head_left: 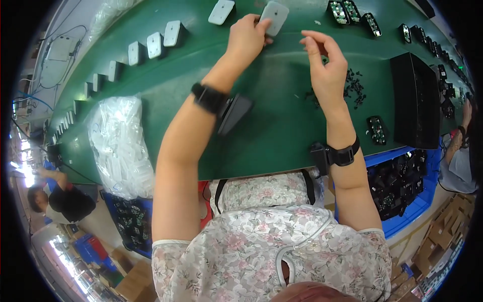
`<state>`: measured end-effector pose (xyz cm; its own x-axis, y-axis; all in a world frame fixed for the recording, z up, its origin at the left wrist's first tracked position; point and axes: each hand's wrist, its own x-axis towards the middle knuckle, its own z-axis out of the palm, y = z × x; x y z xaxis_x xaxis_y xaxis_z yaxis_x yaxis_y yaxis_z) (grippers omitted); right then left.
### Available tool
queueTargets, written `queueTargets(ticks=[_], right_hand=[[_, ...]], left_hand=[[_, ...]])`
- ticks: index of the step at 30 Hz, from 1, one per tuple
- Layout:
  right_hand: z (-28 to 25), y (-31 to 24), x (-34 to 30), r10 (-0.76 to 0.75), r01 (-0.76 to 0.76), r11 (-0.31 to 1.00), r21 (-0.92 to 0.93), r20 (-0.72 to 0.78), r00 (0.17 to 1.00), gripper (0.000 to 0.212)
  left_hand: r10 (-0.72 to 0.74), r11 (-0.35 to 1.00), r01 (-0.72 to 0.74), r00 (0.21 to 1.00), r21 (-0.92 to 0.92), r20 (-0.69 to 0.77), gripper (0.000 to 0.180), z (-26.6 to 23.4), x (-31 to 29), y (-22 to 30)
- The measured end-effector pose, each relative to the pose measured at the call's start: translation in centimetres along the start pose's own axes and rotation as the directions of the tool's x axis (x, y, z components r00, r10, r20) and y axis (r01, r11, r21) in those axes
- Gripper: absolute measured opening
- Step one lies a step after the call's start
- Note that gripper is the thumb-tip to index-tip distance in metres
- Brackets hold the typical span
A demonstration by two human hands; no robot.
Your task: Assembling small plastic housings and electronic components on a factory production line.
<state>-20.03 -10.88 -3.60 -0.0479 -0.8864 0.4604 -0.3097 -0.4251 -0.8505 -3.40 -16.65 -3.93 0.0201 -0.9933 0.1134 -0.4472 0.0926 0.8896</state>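
White casing [275,16], green table [282,138]

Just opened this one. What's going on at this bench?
A person's left hand grips a white-faced piece over the far side of the green table. The right hand is raised with fingers curled; whether it pinches anything small can't be told. Beside it lie scattered small black parts. Similar white-faced pieces stand in a curving line on the left, and open cases with circuit boards sit at the upper right.
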Motion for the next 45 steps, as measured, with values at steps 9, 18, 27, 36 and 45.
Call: queueTargets(ticks=[9,18,27,36,45], right_hand=[[-0.3,-0.4,0.4,-0.153,0.145,0.978,-0.148,-0.043,0.987,0.011],[-0.4,-0.4,0.3,-0.137,0.130,0.978,-0.162,-0.035,0.990,0.010],[0.1,-0.9,0.1,-0.183,0.176,0.970,-0.166,-0.031,0.983,0.009],[1.0,-0.3,-0.9,0.058,-0.065,0.992,0.107,0.065,0.996,0.041],[1.4,-2.8,-2.2,0.174,-0.466,0.794,0.390,0.589,0.789,0.038]], left_hand=[[-0.285,0.958,0.284,0.947,0.024,0.146,0.034,2.9,9.0,-0.5],[0.163,0.822,-0.002,0.959,0.570,-0.231,0.056,1.2,6.1,0.2],[0.119,0.562,0.209,0.937,0.800,-0.328,0.074,-5.1,4.4,-5.7],[0.419,0.766,-0.324,0.907,0.556,-0.049,0.050,-2.9,-3.9,-0.4],[0.399,0.851,-0.371,0.917,0.373,0.002,0.055,-2.9,-12.7,2.5]])
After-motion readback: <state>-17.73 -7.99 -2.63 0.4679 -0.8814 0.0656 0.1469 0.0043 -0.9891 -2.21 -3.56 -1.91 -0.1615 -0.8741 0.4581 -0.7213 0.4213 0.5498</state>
